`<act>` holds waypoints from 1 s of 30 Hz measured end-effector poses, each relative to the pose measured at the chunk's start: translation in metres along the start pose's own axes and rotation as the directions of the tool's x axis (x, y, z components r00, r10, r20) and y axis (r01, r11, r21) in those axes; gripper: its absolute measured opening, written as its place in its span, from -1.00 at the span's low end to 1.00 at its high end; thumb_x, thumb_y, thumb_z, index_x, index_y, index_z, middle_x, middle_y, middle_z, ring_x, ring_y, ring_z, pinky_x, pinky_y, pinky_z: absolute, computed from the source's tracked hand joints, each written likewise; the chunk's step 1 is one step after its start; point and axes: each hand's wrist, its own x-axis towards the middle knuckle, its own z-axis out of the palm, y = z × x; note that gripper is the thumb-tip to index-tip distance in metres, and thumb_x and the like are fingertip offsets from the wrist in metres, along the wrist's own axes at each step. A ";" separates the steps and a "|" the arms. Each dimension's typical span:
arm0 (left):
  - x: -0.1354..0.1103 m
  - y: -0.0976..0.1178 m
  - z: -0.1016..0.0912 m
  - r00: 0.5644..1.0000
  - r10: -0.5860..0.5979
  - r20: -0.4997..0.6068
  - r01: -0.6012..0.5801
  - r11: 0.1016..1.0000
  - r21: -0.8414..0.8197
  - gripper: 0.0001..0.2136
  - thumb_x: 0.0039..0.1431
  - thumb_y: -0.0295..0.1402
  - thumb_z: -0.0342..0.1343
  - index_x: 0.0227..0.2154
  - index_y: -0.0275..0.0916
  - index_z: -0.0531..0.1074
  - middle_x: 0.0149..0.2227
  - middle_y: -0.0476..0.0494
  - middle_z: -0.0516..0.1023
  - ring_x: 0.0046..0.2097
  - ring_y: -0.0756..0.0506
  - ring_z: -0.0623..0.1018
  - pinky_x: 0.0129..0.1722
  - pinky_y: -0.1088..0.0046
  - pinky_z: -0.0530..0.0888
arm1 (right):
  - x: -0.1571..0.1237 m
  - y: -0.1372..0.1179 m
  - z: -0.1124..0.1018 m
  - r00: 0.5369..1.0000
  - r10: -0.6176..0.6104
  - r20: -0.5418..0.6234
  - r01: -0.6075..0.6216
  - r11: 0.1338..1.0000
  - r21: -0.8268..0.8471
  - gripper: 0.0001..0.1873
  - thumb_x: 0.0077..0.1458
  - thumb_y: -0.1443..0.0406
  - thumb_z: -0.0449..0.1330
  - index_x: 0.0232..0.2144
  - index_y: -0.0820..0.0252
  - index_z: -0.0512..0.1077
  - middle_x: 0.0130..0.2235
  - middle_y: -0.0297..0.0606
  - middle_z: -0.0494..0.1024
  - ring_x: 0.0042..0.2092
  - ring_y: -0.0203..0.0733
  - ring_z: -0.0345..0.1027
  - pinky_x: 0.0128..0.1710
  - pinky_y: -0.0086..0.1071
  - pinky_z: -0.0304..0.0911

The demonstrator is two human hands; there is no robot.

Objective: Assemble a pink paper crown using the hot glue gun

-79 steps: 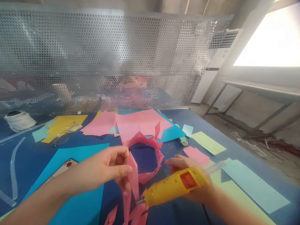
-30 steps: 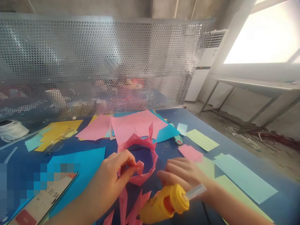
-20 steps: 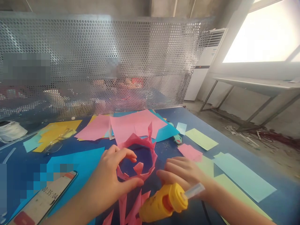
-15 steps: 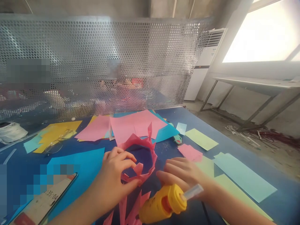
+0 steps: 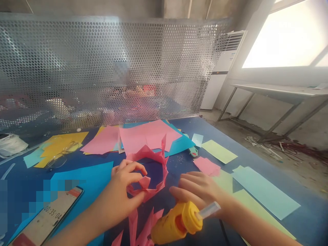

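Observation:
A ring of folded pink paper points (image 5: 156, 160) stands on the blue table (image 5: 184, 171). My left hand (image 5: 124, 191) pinches the ring's near edge between thumb and fingers, pressing a small folded pink piece there. My right hand (image 5: 202, 191) grips a yellow glue gun (image 5: 176, 222) with a clear glue stick at its back; its nozzle points down-left, toward loose pink folded pieces (image 5: 142, 227) at the bottom edge. The fingers of the right hand stretch toward the ring.
Pink, yellow, cyan and pale green paper sheets (image 5: 146, 136) lie across the table. A phone (image 5: 46, 220) lies at the lower left on a cyan sheet. Eyeglasses (image 5: 60, 155) rest on yellow paper. A perforated metal screen (image 5: 102, 68) backs the table; a metal frame table stands to the right.
My left hand brought a long pink piece down to the ring and now pinches its near edge. The glue gun turned from lying across to pointing down, lower in view.

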 end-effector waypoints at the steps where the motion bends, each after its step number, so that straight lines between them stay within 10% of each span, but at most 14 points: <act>1: 0.000 0.000 -0.001 1.000 -0.009 0.012 0.009 1.000 -0.005 -0.90 0.07 -0.43 0.07 -0.48 -0.10 0.44 -0.05 -0.01 0.48 0.04 -0.19 0.36 0.00 0.02 0.35 | 0.000 0.000 0.000 1.000 -0.001 0.002 0.001 1.000 0.003 -0.64 0.38 0.33 -0.13 -0.38 0.23 0.38 -0.60 -0.43 0.24 -0.59 -0.30 0.04 -0.63 -0.38 -0.02; 16: 0.002 -0.004 -0.016 0.994 -0.018 0.111 0.004 0.992 0.124 -0.89 0.06 -0.37 0.22 -0.53 -0.06 0.46 -0.05 0.07 0.48 0.12 -0.26 0.31 0.10 -0.15 0.16 | 0.000 0.002 0.000 1.000 -0.006 -0.008 0.006 1.000 0.002 -0.70 0.36 0.37 -0.11 -0.37 0.22 0.35 -0.60 -0.44 0.23 -0.59 -0.31 0.06 -0.61 -0.38 -0.05; 30: 0.008 -0.024 -0.028 0.998 0.020 -0.056 -0.003 0.957 0.289 -0.84 0.00 -0.40 0.28 -0.38 0.07 0.55 0.00 0.07 0.53 0.13 -0.27 0.32 0.07 -0.04 0.15 | -0.001 0.003 0.002 1.000 -0.004 0.014 0.004 1.000 0.016 -0.65 0.37 0.35 -0.14 -0.40 0.22 0.35 -0.60 -0.43 0.24 -0.59 -0.30 0.05 -0.63 -0.40 -0.01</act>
